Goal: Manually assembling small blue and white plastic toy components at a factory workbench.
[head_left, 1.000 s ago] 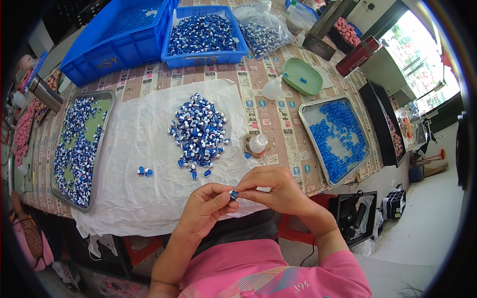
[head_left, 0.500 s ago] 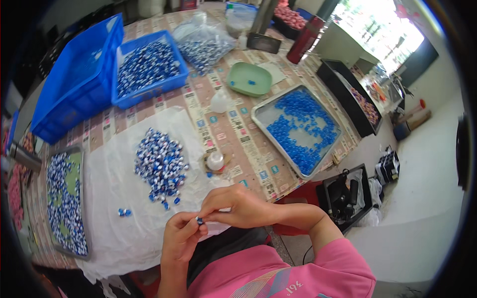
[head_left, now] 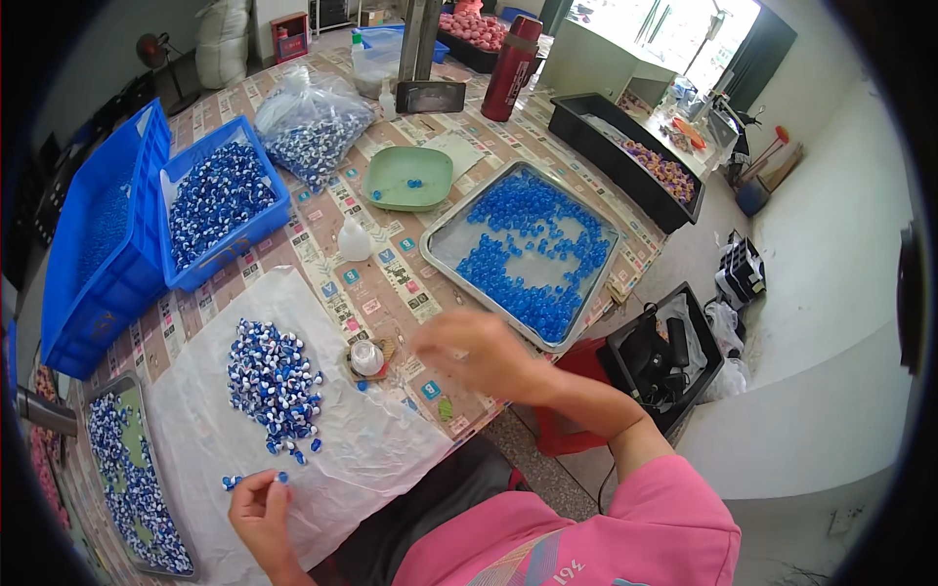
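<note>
On white plastic sheet (head_left: 371, 459), left hand (head_left: 256, 510) pinching small blue-and-white bead piece (head_left: 280, 478) at fingertips, beside two loose ones and below heaped pile of blue-and-white beads (head_left: 275, 379). Right hand (head_left: 479, 352) motion-blurred above table edge near metal tray of blue beads (head_left: 532, 256); grip state cannot be told. Judged step: fetching blue bead; next move calls for precise single-bead pick.

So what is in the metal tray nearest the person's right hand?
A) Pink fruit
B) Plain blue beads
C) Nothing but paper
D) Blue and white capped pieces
B: the metal tray beside the blurred right hand holds plain blue beads, while the blue and white pieces lie heaped on the white sheet further left.
</note>
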Demonstrator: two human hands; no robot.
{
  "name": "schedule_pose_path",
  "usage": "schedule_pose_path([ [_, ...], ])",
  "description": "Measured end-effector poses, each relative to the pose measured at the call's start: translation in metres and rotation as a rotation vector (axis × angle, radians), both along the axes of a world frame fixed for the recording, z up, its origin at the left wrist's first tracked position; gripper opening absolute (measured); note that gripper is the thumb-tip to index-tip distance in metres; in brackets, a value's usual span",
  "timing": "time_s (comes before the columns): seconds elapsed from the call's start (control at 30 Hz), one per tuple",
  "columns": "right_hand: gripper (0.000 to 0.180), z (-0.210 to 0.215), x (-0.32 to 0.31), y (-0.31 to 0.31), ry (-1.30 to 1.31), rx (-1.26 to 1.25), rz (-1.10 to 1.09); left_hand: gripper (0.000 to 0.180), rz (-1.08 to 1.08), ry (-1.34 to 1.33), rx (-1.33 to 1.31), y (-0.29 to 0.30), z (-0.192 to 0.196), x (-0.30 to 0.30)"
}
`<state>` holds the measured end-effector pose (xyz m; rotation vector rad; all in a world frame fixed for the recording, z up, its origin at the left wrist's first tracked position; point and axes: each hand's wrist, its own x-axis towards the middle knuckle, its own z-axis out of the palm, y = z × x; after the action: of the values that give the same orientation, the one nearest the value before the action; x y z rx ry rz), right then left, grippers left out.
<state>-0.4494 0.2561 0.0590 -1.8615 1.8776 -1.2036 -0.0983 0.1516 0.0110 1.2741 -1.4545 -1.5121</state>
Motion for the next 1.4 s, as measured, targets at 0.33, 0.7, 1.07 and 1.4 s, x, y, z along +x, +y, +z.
schedule_pose_path([
  [0.33, 0.016, -0.002, -0.133, 0.041, 0.211, 0.385, -0.558, 0.015, 0.038, -0.508, -0.574, -0.040, -0.021, 0.058],
  [0.7, 0.023, 0.005, -0.102, 0.027, -0.177, 0.336, -0.375, 0.019, 0.101, -0.519, -0.692, -0.015, -0.005, 0.022],
  [1.07, 0.021, 0.005, 0.024, -0.010, -0.594, 0.322, 0.059, 0.023, -0.096, -0.464, -0.720, -0.017, -0.005, -0.002],
  [1.4, 0.021, -0.012, 0.092, -0.038, -0.558, 0.326, 0.123, 0.019, -0.048, -0.420, -0.743, -0.026, -0.013, 0.018],
])
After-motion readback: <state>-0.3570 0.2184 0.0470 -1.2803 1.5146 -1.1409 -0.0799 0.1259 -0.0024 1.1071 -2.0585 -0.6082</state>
